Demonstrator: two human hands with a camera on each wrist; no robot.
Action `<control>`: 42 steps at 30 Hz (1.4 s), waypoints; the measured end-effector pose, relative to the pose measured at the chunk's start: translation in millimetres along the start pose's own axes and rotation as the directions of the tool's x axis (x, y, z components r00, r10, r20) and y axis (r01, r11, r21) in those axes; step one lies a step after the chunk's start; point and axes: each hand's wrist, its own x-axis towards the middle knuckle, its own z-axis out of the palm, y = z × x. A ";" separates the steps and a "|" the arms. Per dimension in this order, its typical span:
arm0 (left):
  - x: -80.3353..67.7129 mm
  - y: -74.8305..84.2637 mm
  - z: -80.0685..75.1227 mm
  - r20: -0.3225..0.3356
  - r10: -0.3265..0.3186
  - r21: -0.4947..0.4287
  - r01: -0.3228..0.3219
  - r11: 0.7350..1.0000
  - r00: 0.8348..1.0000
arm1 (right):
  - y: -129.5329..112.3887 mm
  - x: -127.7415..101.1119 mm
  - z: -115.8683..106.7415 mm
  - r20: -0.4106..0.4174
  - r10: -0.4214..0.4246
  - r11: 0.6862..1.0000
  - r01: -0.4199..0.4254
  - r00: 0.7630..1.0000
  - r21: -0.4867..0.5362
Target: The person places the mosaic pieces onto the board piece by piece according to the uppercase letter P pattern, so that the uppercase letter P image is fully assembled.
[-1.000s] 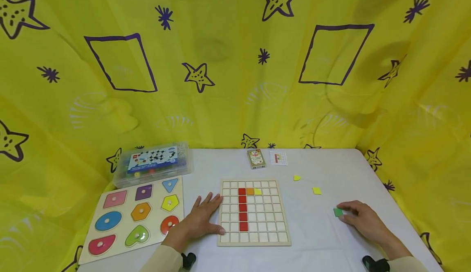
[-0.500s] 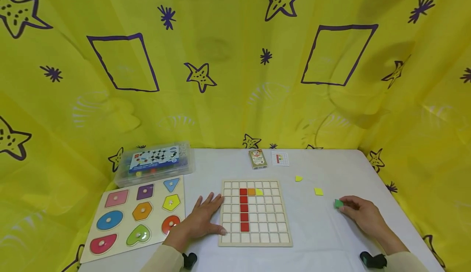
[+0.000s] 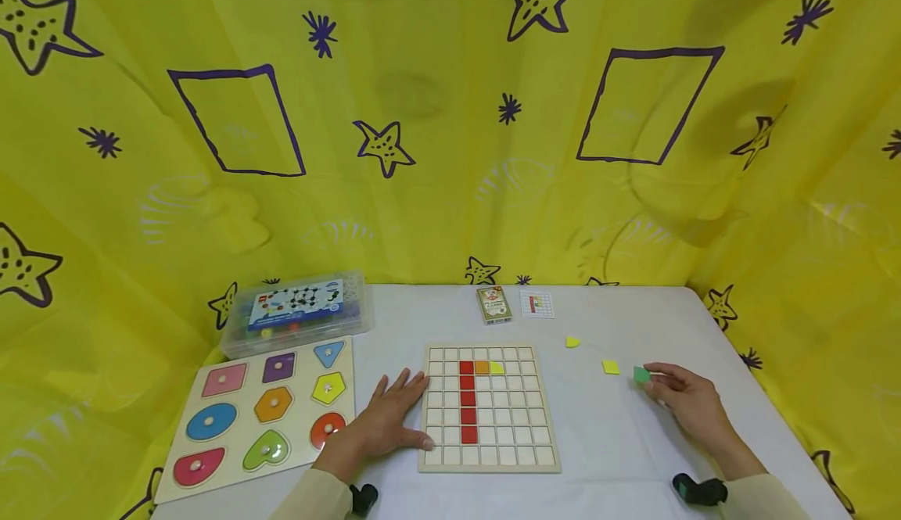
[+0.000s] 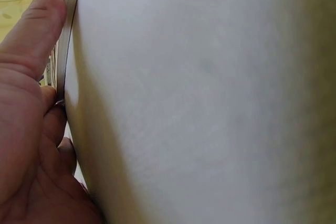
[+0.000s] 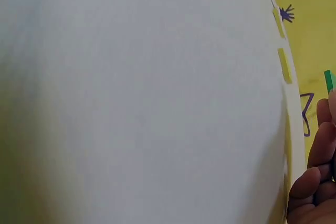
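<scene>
A wooden grid board [image 3: 490, 469] with white cells lies mid-table. It bears a column of several red tiles [image 3: 468, 399], with an orange tile [image 3: 482, 367] and a yellow piece [image 3: 496, 367] to the right of the top one. My left hand [image 3: 385, 422] rests against the board's left edge, fingers spread and straight. Between right thumb and fingertips, my right hand [image 3: 690, 403] pinches a green tile [image 3: 641, 374], raised off the cloth. Only the green tile's edge [image 5: 329, 80] shows in the right wrist view. Near it lie a yellow square tile [image 3: 610, 367] and a yellow rounded piece [image 3: 572, 342].
A shape puzzle board [image 3: 232, 453] with knobbed pieces lies at the left, a clear plastic box [image 3: 355, 313] behind it. At the back are a playing-card box [image 3: 494, 305] and a grid pattern card [image 3: 538, 304]. A yellow curtain [image 3: 436, 215] surrounds the table.
My right hand has lifted the green tile off the table and moved it away from me, up near the yellow square tile. The left hand stays at the board.
</scene>
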 end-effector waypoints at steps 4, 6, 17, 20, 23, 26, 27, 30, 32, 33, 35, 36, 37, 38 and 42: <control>0.4 -1.3 0.6 0.001 0.003 0.001 -0.003 1.000 1.000 | -3.8 1.3 7.6 -0.015 -0.003 0.998 0.004 1.000 0.061; 0.3 -1.6 0.7 0.001 0.002 0.001 -0.002 1.000 1.000 | -6.5 2.4 11.2 -0.016 -0.008 0.997 0.009 1.000 0.081; -0.9 -0.7 -0.3 -0.001 0.009 -0.002 -0.009 1.000 1.000 | -26.8 5.0 33.0 -0.031 -0.046 0.986 0.050 0.998 0.161; -1.0 -0.4 -0.4 0.001 0.006 -0.003 -0.006 1.000 1.000 | -32.2 6.9 39.2 -0.029 -0.058 0.980 0.063 0.998 0.190; -1.1 0.2 -0.7 0.000 0.005 -0.001 -0.005 1.000 1.000 | -37.5 8.7 45.9 -0.023 -0.077 0.973 0.080 0.997 0.215; -1.0 1.1 -1.4 -0.001 0.004 0.006 -0.004 1.000 1.000 | -42.5 10.5 53.3 -0.014 -0.097 0.966 0.097 0.995 0.239; -1.0 1.4 -1.7 -0.001 0.004 0.007 -0.004 1.000 1.000 | -44.1 11.0 56.1 -0.013 -0.102 0.965 0.102 0.995 0.243; -1.0 2.2 -2.2 -0.001 0.002 0.008 -0.002 1.000 1.000 | -49.2 12.6 64.3 -0.005 -0.114 0.960 0.112 0.993 0.258; -1.4 2.9 -2.6 0.000 0.001 0.007 -0.001 1.000 1.000 | -52.9 13.4 70.0 0.000 -0.115 0.957 0.111 0.993 0.268; -1.6 3.1 -2.6 -0.003 0.005 0.005 -0.005 1.000 1.000 | -54.7 13.7 73.1 0.000 -0.111 0.955 0.107 0.994 0.275; -1.9 3.7 -3.0 -0.004 0.008 0.004 -0.008 1.000 1.000 | -58.6 14.0 78.9 0.007 -0.107 0.953 0.101 0.994 0.286; -2.0 4.0 -3.3 -0.005 0.009 0.005 -0.009 1.000 1.000 | -60.5 14.1 81.7 0.012 -0.105 0.951 0.097 0.994 0.294; -1.9 4.0 -3.3 -0.006 0.009 0.003 -0.009 1.000 1.000 | -62.5 14.2 84.6 0.016 -0.101 0.949 0.092 0.995 0.300; -1.7 3.7 -3.1 -0.007 0.010 0.001 -0.010 1.000 1.000 | -64.3 14.0 87.1 0.024 -0.099 0.949 0.087 0.995 0.304; -1.5 3.4 -3.2 -0.006 0.007 0.001 -0.007 1.000 1.000 | -72.9 11.1 97.3 0.061 -0.091 0.946 0.067 0.994 0.319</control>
